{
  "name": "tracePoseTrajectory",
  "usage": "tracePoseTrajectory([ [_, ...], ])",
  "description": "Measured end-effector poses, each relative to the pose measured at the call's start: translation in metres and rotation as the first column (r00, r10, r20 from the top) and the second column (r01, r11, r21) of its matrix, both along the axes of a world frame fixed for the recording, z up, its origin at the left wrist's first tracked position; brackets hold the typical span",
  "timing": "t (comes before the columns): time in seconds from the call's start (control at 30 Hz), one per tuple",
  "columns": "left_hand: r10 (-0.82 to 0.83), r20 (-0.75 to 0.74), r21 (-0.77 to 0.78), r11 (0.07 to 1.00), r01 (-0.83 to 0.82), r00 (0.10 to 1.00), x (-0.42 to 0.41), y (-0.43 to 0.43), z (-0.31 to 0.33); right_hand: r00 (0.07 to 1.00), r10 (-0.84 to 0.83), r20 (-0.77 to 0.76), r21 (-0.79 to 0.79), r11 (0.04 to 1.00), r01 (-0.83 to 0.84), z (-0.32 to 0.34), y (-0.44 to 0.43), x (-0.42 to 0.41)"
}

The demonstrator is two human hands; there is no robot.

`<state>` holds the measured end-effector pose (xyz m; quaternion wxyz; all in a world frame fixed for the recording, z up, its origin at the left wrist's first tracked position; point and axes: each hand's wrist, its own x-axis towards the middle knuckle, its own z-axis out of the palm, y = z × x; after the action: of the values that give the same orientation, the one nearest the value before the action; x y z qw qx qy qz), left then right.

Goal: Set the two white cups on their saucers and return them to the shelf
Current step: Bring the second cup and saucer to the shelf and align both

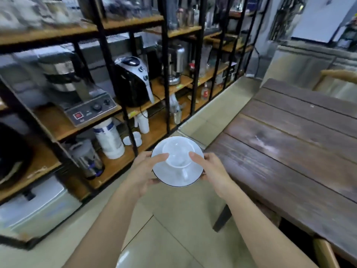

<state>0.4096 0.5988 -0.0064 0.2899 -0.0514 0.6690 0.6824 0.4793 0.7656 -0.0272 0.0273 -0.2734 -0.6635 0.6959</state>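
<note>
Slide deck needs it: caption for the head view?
Both hands carry a white cup on its saucer toward the shelf.

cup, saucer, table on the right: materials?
Cup: looks like glazed white ceramic or porcelain; smooth, glossy, opaque. Saucer: same white glaze, with a thin dark line along its rim. Table: dark-stained wood planks; grain and seams show, and a dull sheen suggests a worn finish.
</note>
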Motion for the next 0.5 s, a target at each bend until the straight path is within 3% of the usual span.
tracePoseTrajectory([
  [0.3, 0.319, -0.021, 0.046, 0.947, -0.318, 0.947, -0.01, -0.2, 0.012, 0.966, 0.255, -0.047, 0.019, 0.967, -0.254, 0.013, -0.187, -0.067],
  [0.5, 0.399, -0.066, 0.026, 0.917, -0.399, 0.914, -0.01, -0.325, 0.027, 0.947, 0.318, -0.049, 0.003, 0.948, -0.318, 0.013, -0.318, -0.093],
])
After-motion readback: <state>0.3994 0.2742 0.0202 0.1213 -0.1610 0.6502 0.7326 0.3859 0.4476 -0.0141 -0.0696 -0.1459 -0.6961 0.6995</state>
